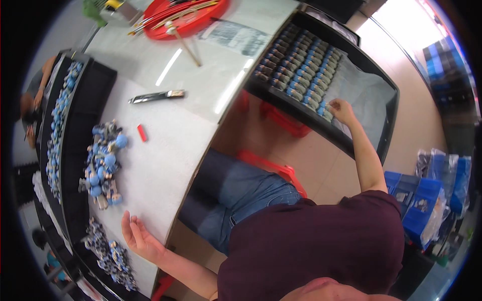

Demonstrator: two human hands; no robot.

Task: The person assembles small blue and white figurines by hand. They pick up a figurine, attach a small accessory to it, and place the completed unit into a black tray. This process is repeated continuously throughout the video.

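My right hand (pixel 342 111) reaches over a black tray (pixel 392 95) on my right. Its fingers are closed at the end of the nearest row, on a small figurine (pixel 327 115) that they partly hide. Several rows of small grey and blue figurines (pixel 306 65) lie packed side by side in the tray. My left hand (pixel 138 240) hangs above the table's near edge with fingers apart and holds nothing. Nearest to it are a loose pile of blue and grey figurines (pixel 104 168) and a second heap of smaller grey and blue pieces (pixel 108 256).
On the white table (pixel 165 120) lie a small red piece (pixel 141 133) and a slim dark tool (pixel 156 96). A red round tray (pixel 188 20) holds brushes and sticks. A black bin (pixel 85 100) borders the left. Red stools (pixel 286 120) and blue bins (pixel 422 205) stand nearby.
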